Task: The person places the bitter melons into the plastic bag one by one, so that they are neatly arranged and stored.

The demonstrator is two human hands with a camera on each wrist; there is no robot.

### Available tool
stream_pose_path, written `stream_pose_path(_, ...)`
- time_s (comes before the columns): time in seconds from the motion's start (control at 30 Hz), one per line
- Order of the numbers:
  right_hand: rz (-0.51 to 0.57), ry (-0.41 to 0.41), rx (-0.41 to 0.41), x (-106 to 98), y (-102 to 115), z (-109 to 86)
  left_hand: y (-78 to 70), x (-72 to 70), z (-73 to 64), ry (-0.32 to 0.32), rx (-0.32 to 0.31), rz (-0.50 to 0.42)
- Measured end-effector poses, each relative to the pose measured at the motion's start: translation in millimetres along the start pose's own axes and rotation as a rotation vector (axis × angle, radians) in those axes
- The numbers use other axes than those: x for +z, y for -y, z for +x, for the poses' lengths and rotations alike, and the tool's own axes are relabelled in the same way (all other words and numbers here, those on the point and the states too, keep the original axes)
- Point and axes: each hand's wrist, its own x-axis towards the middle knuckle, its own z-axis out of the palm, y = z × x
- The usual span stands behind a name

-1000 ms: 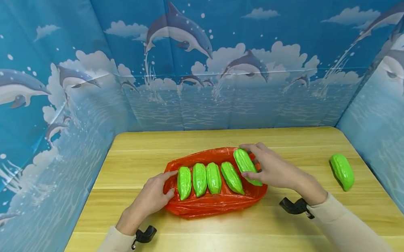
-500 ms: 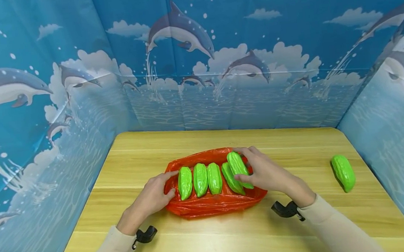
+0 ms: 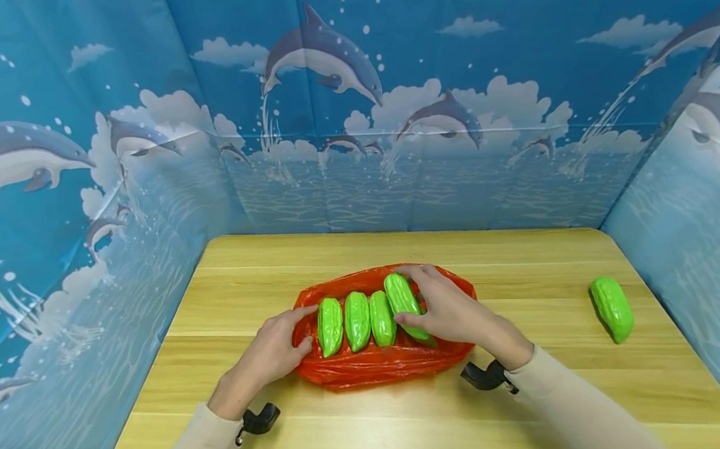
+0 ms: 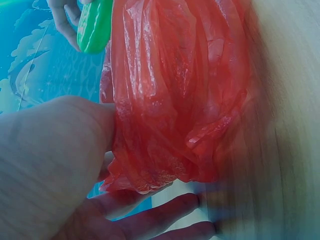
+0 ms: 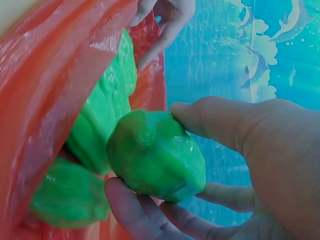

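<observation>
A red plastic bag (image 3: 380, 371) lies with its mouth spread wide on the wooden table. Three green bitter melons (image 3: 357, 321) sit side by side in it, and part of another shows under the one I hold. My left hand (image 3: 268, 349) holds the bag's left end, thumb and index finger over its inside; in the left wrist view other fingers (image 4: 160, 215) reach beneath it. Between thumb and fingertips my right hand (image 3: 449, 306) grips a bitter melon (image 5: 157, 155), tilted above the bag's right half. The right wrist view shows its end clear of the melons (image 5: 100, 120) below.
One more bitter melon (image 3: 612, 309) lies alone on the table (image 3: 532, 258) to the right. A blue dolphin-print curtain (image 3: 356, 189) encloses the table's back and sides. Black wrist mounts (image 3: 260, 418) stick out below both hands.
My right hand has carried its bitter melon leftward, from the bag's right end to over the melon beside it. The left hand and the bag have stayed in place.
</observation>
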Motion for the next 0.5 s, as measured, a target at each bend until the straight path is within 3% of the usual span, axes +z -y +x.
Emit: stream_pose_path(0.5, 0.047, 0.008, 0.042, 20, 18, 17.9, 0.2, -0.2, -0.8, -0.006, 0.024, 0.001)
